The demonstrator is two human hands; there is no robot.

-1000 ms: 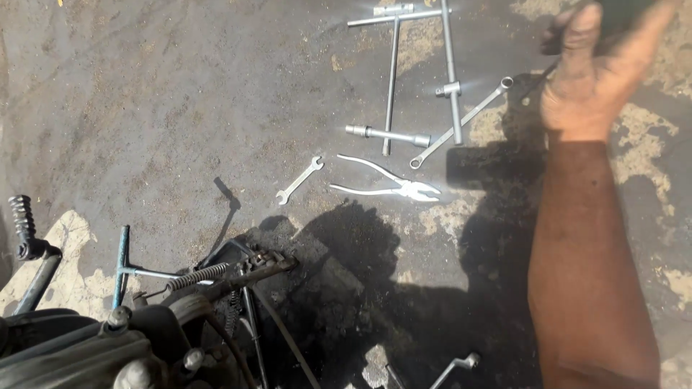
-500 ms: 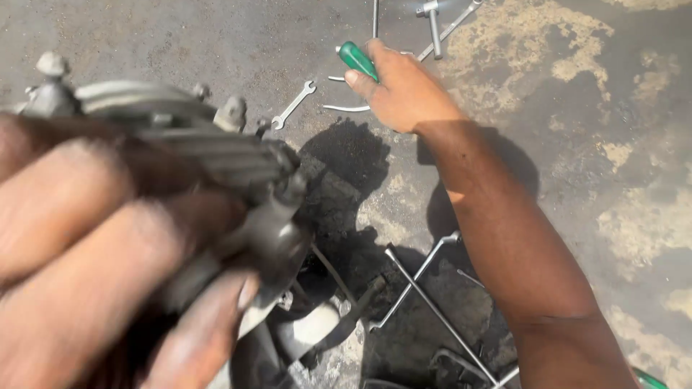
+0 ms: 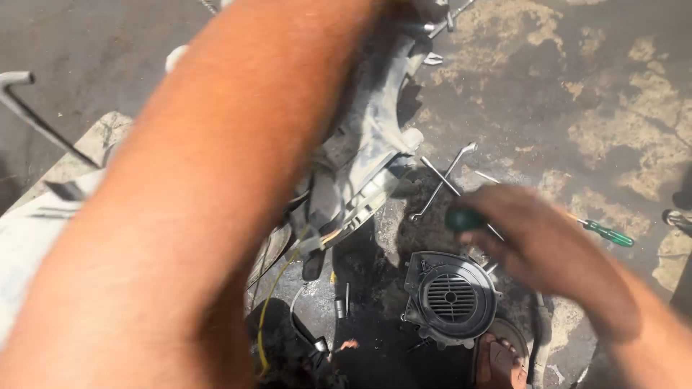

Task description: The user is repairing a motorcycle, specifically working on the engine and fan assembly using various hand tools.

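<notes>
head view, looking down at stained concrete ground (image 3: 613, 94). right hand (image 3: 548, 248) blurred, lower right, fingers curled round a green screwdriver handle (image 3: 465, 219), gripping it just above the black fan cover (image 3: 450, 295). fan cover round w/ slotted grille, sitting on the ground near the bottom edge, slightly right of centre. left forearm (image 3: 216, 194) sweeping diagonally across the whole left half, from bottom left up to top centre; left hand itself off the top edge, so can't tell if clenched or loose. grey plastic body panel (image 3: 367, 144) dusty, poking out from behind that forearm, centre frame, wires incl. a yellow wire (image 3: 270, 302) trailing down beneath it. long t-handle wrenches (image 3: 443, 180) crossed on the ground just left of the right hand, touching each other. second green-handled screwdriver (image 3: 609, 233) lying flat on the ground toward the right edge, just beyond the right hand. sandalled foot (image 3: 501, 360) at the bottom edge, right beside the fan cover. bent metal rod (image 3: 36, 119) up near the left edge.
</notes>
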